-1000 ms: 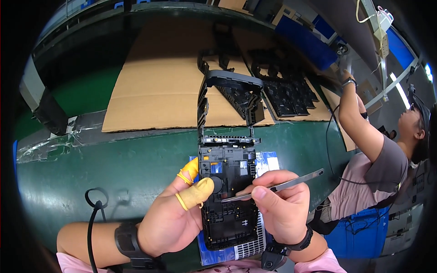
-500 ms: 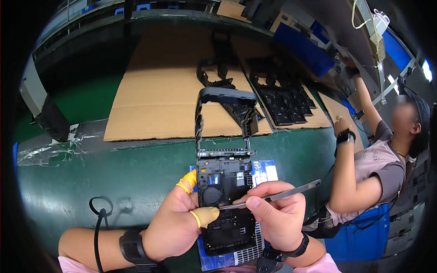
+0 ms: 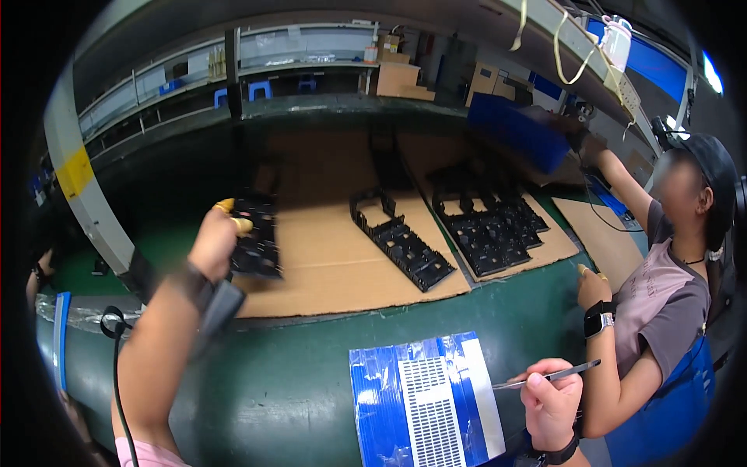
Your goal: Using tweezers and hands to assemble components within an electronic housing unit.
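While the left hand point(image 3: 218, 240) grips a black frame point(image 3: 258, 245) by its side, at the left edge of the cardboard point(image 3: 331, 261), perhaps for steadiness, the right hand point(image 3: 551, 398) pinches tweezers point(image 3: 589, 364) mid-length, probably for control

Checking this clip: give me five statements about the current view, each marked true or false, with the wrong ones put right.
1. The left hand holds a black frame. True.
2. The right hand is empty. False: the right hand holds a thin metal tool.
3. A blue-and-white sheet lies on the green table. True.
4. The wearer's yellow finger covers are on the right hand. False: the yellow finger covers are on the left hand.
5. The cardboard has nothing lying on it. False: several black parts lie on the cardboard.
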{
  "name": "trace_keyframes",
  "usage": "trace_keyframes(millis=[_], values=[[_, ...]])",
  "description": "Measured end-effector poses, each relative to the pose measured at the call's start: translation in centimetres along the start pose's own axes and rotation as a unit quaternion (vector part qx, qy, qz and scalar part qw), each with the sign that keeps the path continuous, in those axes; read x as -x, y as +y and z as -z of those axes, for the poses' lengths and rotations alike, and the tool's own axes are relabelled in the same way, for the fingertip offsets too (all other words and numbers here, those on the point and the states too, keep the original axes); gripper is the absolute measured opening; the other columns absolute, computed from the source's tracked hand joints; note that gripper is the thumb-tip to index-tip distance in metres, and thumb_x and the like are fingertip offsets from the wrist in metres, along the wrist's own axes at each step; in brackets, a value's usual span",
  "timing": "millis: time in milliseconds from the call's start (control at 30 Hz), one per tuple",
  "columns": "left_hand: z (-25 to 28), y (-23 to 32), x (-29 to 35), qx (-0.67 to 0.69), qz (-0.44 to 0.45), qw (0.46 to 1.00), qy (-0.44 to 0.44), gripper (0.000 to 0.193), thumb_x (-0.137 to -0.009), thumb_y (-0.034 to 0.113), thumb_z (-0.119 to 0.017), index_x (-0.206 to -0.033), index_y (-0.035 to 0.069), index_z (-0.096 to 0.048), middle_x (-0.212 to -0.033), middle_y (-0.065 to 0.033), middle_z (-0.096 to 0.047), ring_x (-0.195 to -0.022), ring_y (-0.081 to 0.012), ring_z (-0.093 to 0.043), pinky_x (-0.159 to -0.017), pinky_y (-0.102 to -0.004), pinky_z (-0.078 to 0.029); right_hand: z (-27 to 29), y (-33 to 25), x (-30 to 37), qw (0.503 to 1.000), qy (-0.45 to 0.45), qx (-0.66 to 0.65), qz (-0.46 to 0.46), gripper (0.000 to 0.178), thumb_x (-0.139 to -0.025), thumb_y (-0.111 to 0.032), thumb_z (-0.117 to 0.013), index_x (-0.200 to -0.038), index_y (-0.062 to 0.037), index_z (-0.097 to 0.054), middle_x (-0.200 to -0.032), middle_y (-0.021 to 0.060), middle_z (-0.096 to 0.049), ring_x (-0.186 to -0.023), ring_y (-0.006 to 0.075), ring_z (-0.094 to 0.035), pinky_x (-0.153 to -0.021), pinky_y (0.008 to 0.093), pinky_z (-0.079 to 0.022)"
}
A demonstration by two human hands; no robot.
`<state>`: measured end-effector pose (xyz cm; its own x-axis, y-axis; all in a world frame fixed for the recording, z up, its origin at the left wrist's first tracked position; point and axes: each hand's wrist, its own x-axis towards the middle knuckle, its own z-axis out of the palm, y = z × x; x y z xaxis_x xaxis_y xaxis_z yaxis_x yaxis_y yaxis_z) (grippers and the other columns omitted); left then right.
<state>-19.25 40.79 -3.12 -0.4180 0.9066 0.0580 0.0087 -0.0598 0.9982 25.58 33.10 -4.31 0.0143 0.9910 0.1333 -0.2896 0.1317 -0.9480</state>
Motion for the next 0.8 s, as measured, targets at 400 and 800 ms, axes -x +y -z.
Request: trace_keyframes(millis=[400, 800], values=[[-7.8, -2.1, -4.1, -0.468, -0.210, 0.847, 0.140, 0.034, -0.069, 0.020, -0.069, -0.085, -0.005, -0.051, -0.086, -0.0215, -0.056, -0.079, -0.0324, -0.056, -0.071, -0.0397, -0.045, 0.4, 0.8, -1.0, 0.999, -0.003, -0.021, -0.048, 0.015, -0.072, 0.001, -0.064, -0.085, 0.0047, -0.058, -0.069, 0.0107, -0.061, -0.050, 0.0081, -0.049, -0.045, 0.0178, -0.038], [-14.7, -4.3, -1.0, -0.029, 0.002, 0.999, -0.037, 0.021, -0.077, 0.012, -0.061, -0.086, -0.007, -0.057, -0.075, -0.0138, -0.061, -0.062, -0.0205, -0.059, -0.055, -0.0324, -0.047, -4.3, 1.0, 0.0, 0.979, -0.156, 0.024, -0.129, 0.014, -0.077, -0.003, -0.062, -0.088, 0.0038, -0.060, -0.074, 0.0057, -0.061, -0.058, 0.0061, -0.051, -0.052, 0.0170, -0.040]])
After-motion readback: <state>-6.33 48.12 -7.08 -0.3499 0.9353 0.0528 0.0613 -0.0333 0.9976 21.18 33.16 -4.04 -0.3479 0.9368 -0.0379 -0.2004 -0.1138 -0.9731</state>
